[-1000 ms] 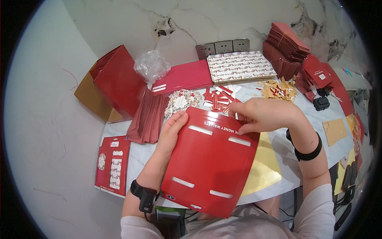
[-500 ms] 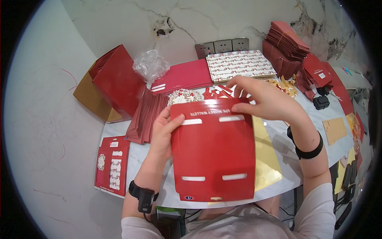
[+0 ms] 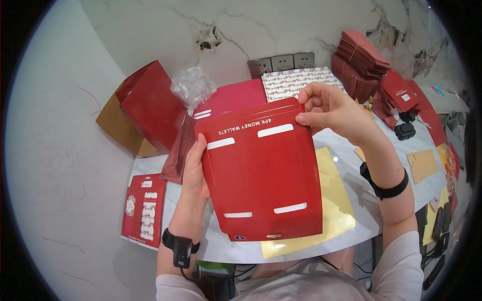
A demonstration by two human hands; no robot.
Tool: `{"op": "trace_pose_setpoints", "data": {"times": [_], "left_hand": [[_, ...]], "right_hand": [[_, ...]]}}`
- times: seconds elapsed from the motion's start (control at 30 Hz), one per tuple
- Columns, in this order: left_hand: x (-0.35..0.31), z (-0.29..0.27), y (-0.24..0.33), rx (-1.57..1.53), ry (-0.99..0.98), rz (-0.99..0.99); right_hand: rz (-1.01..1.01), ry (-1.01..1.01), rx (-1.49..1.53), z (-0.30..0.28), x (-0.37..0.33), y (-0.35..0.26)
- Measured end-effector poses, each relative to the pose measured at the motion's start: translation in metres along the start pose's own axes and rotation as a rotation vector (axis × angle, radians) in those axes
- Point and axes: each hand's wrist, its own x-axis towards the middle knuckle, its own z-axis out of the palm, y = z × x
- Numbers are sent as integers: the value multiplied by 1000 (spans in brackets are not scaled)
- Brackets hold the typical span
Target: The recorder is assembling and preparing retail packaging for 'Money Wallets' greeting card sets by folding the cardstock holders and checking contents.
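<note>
A red card folder [image 3: 263,175] with white slots near its corners is held up over the table, its printed edge away from me. My left hand [image 3: 196,168] grips its left side, thumb on the front face. At the far right corner, my right hand [image 3: 329,110] pinches the edge between thumb and fingers. Beneath the folder lies a yellow sheet [image 3: 335,195], partly covered. Just beyond the folder are a flat crimson card stack [image 3: 236,98] and a stack of white sheets with a ribbon pattern [image 3: 291,80].
Left: a brown box [image 3: 118,125] with red folders, clear crumpled plastic [image 3: 193,87], dark red folded cards [image 3: 176,155] and a finished-looking red pack [image 3: 144,208]. Right: banded red envelopes [image 3: 362,55], a small black device [image 3: 404,131] and a tan card [image 3: 423,166]. Sockets [image 3: 281,62] line the wall.
The folder has tilted and shifted up and slightly left, its far edge now rising to the right. My right hand has moved to the far right corner; the left slid lower along the side.
</note>
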Motion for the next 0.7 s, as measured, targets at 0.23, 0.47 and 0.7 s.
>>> {"op": "trace_pose_setpoints", "data": {"times": [0.23,0.47,0.7], "left_hand": [[-2,1,2,-177,-118,-42],[-21,8,22,330,-255,550],[-41,14,43,776,-301,1130]], "right_hand": [[-98,-34,-4,-5,0,-2],[-571,233,-286,5,-24,-35],[-1050,310,-758,5,-62,-70]]}}
